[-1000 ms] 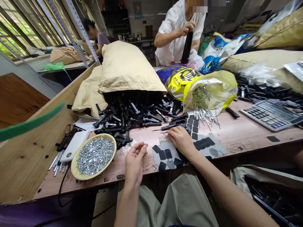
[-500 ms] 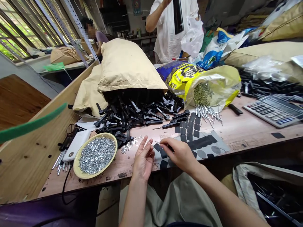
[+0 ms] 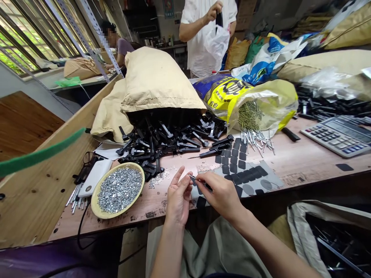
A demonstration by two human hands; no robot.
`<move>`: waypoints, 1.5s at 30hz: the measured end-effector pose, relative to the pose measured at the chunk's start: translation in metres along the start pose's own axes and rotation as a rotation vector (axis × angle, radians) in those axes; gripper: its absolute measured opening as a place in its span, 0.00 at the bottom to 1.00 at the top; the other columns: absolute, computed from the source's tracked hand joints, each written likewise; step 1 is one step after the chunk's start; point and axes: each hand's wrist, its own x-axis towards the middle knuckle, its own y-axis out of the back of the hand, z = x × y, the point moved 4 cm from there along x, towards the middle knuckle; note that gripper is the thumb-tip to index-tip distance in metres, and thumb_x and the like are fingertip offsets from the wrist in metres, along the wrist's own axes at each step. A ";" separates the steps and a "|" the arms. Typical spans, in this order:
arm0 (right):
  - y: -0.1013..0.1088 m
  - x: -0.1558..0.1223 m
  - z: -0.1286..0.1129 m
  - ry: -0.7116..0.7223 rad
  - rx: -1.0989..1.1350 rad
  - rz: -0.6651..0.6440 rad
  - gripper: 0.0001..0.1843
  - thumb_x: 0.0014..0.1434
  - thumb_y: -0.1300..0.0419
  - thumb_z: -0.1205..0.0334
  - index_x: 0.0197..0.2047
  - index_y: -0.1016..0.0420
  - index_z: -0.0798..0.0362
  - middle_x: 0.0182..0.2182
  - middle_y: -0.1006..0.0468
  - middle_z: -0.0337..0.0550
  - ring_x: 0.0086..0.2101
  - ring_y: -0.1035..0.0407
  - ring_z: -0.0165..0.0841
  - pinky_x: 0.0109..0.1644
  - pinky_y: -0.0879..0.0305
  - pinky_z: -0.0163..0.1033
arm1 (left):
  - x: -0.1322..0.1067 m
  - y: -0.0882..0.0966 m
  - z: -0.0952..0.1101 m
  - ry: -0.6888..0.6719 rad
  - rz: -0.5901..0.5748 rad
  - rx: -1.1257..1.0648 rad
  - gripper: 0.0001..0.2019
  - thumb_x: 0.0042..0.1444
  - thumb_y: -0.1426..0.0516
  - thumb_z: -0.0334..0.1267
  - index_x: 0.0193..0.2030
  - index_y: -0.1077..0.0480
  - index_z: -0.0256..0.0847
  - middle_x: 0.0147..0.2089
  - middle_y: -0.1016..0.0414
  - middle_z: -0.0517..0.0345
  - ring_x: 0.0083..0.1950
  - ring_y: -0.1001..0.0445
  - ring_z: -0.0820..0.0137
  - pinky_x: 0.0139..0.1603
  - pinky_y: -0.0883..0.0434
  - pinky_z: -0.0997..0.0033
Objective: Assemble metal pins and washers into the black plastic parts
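Observation:
My right hand [image 3: 220, 193] pinches a thin metal pin with a black part [image 3: 199, 182] just above the table's front edge. My left hand [image 3: 177, 195] is raised beside it, thumb and forefinger closed at the pin's tip, perhaps on a small washer that I cannot make out. Below both hands lies a grey sheet of black adhesive pads [image 3: 246, 173]. A few loose washers [image 3: 162, 175] lie left of my left hand. A yellow bowl [image 3: 97, 191] full of washers stands further left.
A tan sack [image 3: 156, 83] spills a heap of black plastic parts [image 3: 171, 137] behind the hands. A yellow bag [image 3: 269, 100] spills metal pins [image 3: 256, 139]. A calculator [image 3: 337, 135] lies at right. A person in white [image 3: 203, 31] stands behind with a plastic bag; another person sits far left.
My right hand lifted a pin off the pad sheet and drew back toward me. My left hand left the loose washers and came up to meet the pin's tip.

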 end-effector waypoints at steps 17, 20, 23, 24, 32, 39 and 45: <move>0.001 -0.006 -0.001 -0.040 0.035 0.023 0.11 0.72 0.49 0.62 0.45 0.26 0.51 0.35 0.22 0.44 0.36 0.28 0.34 0.42 0.34 0.38 | -0.001 -0.001 0.005 -0.208 0.002 0.244 0.33 0.44 0.28 0.37 0.59 0.29 0.38 0.36 0.17 0.55 0.36 0.22 0.74 0.48 0.27 0.75; 0.000 -0.006 0.004 -0.146 0.194 -0.048 0.10 0.72 0.49 0.62 0.45 0.26 0.50 0.37 0.22 0.42 0.35 0.28 0.33 0.40 0.34 0.37 | -0.002 -0.002 0.004 -0.244 -0.016 0.302 0.33 0.46 0.29 0.38 0.61 0.30 0.39 0.38 0.16 0.54 0.41 0.21 0.71 0.50 0.26 0.73; -0.002 -0.006 0.009 -0.243 0.352 -0.146 0.12 0.72 0.50 0.59 0.42 0.26 0.50 0.34 0.23 0.39 0.32 0.30 0.31 0.37 0.34 0.35 | -0.001 -0.003 0.002 -0.243 -0.029 0.340 0.33 0.47 0.29 0.38 0.61 0.30 0.40 0.38 0.16 0.55 0.42 0.20 0.70 0.50 0.26 0.73; -0.002 -0.007 0.011 -0.259 0.379 -0.172 0.13 0.72 0.51 0.58 0.41 0.26 0.50 0.32 0.24 0.39 0.31 0.31 0.31 0.36 0.35 0.34 | -0.001 -0.003 0.001 -0.240 -0.037 0.347 0.33 0.47 0.29 0.39 0.61 0.30 0.40 0.38 0.16 0.55 0.42 0.20 0.70 0.50 0.26 0.73; 0.006 -0.013 0.010 -0.160 0.105 0.046 0.07 0.69 0.44 0.63 0.38 0.26 0.51 0.33 0.22 0.41 0.34 0.28 0.34 0.40 0.35 0.37 | 0.001 -0.001 -0.006 -0.269 0.005 0.387 0.33 0.47 0.30 0.39 0.61 0.30 0.38 0.37 0.17 0.55 0.41 0.20 0.70 0.51 0.26 0.72; 0.009 -0.016 0.003 -0.057 -0.018 0.095 0.06 0.69 0.44 0.66 0.41 0.26 0.51 0.34 0.21 0.42 0.35 0.27 0.35 0.42 0.33 0.39 | 0.001 -0.001 -0.007 -0.226 -0.006 0.322 0.40 0.46 0.28 0.38 0.66 0.35 0.39 0.38 0.16 0.57 0.40 0.21 0.73 0.52 0.28 0.74; 0.013 -0.014 0.000 -0.029 -0.061 0.138 0.07 0.69 0.44 0.68 0.43 0.25 0.51 0.36 0.21 0.43 0.37 0.28 0.35 0.43 0.32 0.40 | 0.000 -0.004 -0.009 -0.156 -0.002 0.216 0.44 0.42 0.27 0.36 0.67 0.36 0.40 0.36 0.17 0.58 0.37 0.21 0.76 0.47 0.27 0.79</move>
